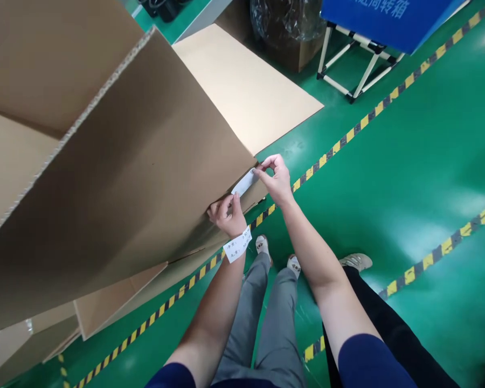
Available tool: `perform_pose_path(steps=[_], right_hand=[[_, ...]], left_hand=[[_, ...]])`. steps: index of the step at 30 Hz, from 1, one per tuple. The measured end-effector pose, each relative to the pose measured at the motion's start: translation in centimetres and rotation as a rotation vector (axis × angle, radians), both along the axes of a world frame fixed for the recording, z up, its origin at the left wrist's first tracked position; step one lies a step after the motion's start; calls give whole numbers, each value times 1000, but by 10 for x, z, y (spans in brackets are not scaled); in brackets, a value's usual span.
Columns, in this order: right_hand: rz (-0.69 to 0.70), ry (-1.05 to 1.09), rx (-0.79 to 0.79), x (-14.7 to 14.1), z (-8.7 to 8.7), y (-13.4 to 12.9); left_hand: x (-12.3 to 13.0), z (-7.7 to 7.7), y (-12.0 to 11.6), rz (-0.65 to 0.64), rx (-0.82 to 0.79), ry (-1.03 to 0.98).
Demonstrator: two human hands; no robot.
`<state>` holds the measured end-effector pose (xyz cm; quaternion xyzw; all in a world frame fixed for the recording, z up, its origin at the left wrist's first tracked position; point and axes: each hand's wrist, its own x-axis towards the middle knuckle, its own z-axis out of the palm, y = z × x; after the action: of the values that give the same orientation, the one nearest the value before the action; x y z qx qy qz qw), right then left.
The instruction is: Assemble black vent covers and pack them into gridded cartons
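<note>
A white paper label (244, 182) is stretched between my two hands, close to the side of a large open cardboard box (153, 161). My left hand (228, 214) pinches the label's lower left end, with its outer fingers near the cardboard. At the upper right end, my right hand (277, 178) grips the label between thumb and finger. Another white label (237, 245) with printed text is stuck across my left wrist. Whether the held label touches the cardboard I cannot tell.
An open box flap (246, 86) sticks out behind the box. Yellow and black tape (347, 137) runs across the green floor. At the back stand a blue bin (388, 21) on a pipe frame and a plastic-lined carton (307, 51). Another person's dark-clad leg (383, 323) is at my right.
</note>
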<state>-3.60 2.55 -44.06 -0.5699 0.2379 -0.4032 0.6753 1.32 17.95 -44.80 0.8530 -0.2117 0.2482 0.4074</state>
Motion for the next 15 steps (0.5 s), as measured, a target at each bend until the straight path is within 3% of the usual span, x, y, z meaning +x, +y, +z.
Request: perform_pose_path(steps=[15], right_hand=[[-51,-63,53,11,-17,3]], left_hand=[[3,-6,-14,76,-15,-6]])
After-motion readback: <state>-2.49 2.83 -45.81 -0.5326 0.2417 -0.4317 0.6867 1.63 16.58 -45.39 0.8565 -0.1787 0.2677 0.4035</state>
